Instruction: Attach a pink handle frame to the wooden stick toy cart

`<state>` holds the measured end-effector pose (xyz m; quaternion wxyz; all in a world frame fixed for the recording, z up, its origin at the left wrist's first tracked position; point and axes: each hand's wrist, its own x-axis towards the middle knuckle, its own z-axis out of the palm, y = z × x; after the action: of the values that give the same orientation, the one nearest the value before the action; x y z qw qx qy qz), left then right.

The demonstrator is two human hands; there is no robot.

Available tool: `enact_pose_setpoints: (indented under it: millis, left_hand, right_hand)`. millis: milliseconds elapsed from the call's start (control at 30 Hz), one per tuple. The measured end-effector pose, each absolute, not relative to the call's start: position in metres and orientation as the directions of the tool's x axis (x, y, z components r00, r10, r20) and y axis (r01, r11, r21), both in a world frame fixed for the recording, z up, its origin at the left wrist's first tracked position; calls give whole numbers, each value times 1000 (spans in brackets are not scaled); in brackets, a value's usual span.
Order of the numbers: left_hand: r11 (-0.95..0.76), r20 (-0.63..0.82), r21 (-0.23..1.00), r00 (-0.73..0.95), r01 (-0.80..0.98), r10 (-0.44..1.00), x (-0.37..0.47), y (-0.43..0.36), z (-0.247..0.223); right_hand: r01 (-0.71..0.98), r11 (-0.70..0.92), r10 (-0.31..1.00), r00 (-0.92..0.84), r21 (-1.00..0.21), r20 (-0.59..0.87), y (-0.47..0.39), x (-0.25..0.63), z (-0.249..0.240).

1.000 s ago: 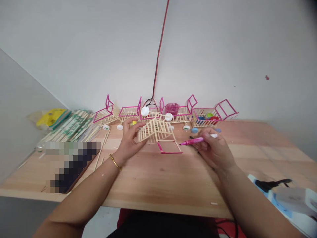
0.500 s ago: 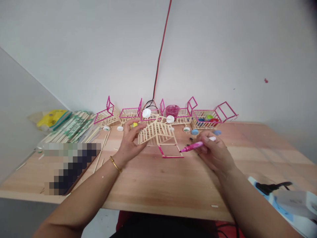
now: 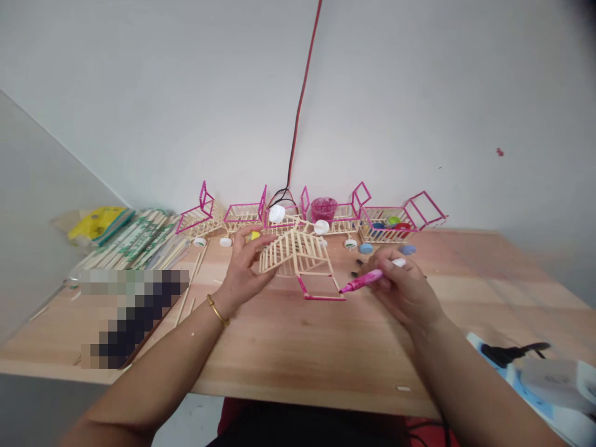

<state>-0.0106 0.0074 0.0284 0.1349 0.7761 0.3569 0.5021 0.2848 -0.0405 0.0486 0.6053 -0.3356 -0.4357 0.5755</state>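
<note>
My left hand [image 3: 246, 264] is closed on the left side of a small cart made of thin wooden sticks [image 3: 295, 248]. The cart is tipped over, its white bottle-cap wheels [image 3: 321, 226] facing up and away from me. Its handle frame points toward me, with the left and near bars coloured pink. In my right hand [image 3: 405, 285] is a pink marker [image 3: 365, 279], gripped between thumb and fingers. The marker's tip touches the right bar of the handle near its lower corner; part of that bar is still bare wood colour.
Several similar carts with pink rims stand along the wall, one holding coloured caps [image 3: 395, 225]. Among them is a pink-stained cup [image 3: 323, 209]. Packaged sticks [image 3: 135, 239] and a blurred-out object [image 3: 135, 316] lie left. A power strip [image 3: 521, 372] sits at the right edge.
The marker's tip has shifted slightly down along the handle's right bar toward the near corner. My left hand and the cart have barely moved.
</note>
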Motion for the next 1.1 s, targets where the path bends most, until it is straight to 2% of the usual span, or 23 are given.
enact_pose_setpoints:
  millis: [267, 567, 1100]
  left_hand:
    - [-715, 667, 575, 279, 398, 691, -7, 4, 30]
    - [-707, 663, 596, 263, 381, 700, -8, 5, 28]
    - [-688, 663, 625, 215, 369, 718, -9, 6, 27]
  right_hand:
    - [-326, 122, 989, -35, -937, 141, -41, 283, 50]
    - [-344, 146, 989, 20, -928, 148, -39, 282, 53]
    - [-349, 139, 988, -19, -927, 155, -40, 285, 51]
